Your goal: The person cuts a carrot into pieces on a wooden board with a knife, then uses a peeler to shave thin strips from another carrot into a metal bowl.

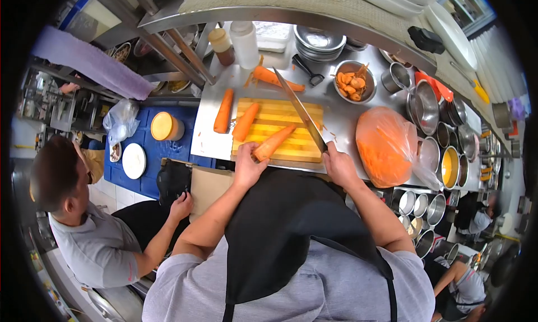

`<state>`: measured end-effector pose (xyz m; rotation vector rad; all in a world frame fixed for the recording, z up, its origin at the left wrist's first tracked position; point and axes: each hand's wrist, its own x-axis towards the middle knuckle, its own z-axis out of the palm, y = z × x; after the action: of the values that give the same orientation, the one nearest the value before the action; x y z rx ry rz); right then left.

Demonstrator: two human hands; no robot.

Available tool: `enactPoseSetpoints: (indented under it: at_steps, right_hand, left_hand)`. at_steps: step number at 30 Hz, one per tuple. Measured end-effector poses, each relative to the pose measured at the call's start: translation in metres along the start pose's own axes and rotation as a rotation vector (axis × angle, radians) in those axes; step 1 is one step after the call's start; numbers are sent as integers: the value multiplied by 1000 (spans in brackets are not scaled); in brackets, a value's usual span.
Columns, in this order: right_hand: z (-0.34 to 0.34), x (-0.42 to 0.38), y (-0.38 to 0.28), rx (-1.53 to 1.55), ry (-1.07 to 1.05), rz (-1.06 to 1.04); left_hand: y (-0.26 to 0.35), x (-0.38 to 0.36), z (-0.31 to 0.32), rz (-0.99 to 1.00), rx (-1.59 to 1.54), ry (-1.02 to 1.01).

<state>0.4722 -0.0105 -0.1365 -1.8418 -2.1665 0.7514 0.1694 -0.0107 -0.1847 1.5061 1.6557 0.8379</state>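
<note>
My left hand (249,165) grips the thick end of a peeled carrot (276,142), which lies slanted on a yellow striped cutting board (302,155). In my right hand (339,164) is the handle of a large kitchen knife (301,109). Its long blade points up and left, over the right part of the board, apart from the held carrot. A second carrot (245,122) rests on the board's left side. Another carrot (223,111) lies just left of the board, and one more carrot (274,78) lies beyond it, beside a black peeler (308,70).
A metal bowl of carrot pieces (354,82) stands at the back right. Close to my right hand sits a plastic bag of orange contents (386,147). Two bottles (244,45) stand at the back. A co-worker (95,232) is at my left, near a blue surface (185,117).
</note>
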Motion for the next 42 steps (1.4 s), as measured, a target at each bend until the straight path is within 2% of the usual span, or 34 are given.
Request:
enactPoseSetpoints:
  at_steps: [1,3,7,12,16,17,18,22,24,28,30,34,36,37,39,40,42]
  right_hand:
    - [4,5,0,-2,-6,-8]
    - [11,14,2,-138,-339,71]
    - [4,19,-3,-101,-367,79]
    - [-4,6,-15,10,-110,70]
    - [11,6,-13,-8,-107,76]
    - [21,9,-5,-60,-182,66]
    - [22,12,-5,-111,-256,56]
    - [4,13,-9,-100,-250,22]
    - [-9,11,-22,-78,-154,52]
    - [-15,7,-29,-15,-49,45]
    - [-7,4,-27,44,84,-49]
    - [7,5,-26,27,77,-42]
    - [13,8,-27,-70,-109,47]
    - [21,10,-21,-68,-114,51]
    - [28,19,-14,-136,-244,37]
    - [22,21,-15,-132,-242,35]
    - [8,17,-18,-78,-290,73]
  left_hand:
    - [-3,1,0,-6,-1,8]
    - [-7,2,2,9,27,-9]
    - [-9,0,1,63,52,27]
    - [-10,3,3,114,93,-3]
    - [-4,11,8,115,89,-16]
    - [-2,13,9,137,120,-9]
    - [1,14,9,159,151,-4]
    - [6,14,3,196,193,-4]
    - [7,14,3,135,159,-6]
    - [5,16,3,168,165,2]
    - [5,16,1,146,177,-22]
    - [1,18,2,159,179,-23]
    - [-2,19,3,196,166,-18]
    - [-2,19,2,192,166,-23]
    - [2,22,0,124,209,-73]
    - [5,28,-3,125,213,-73]
    - [10,34,-8,-173,-2,-210]
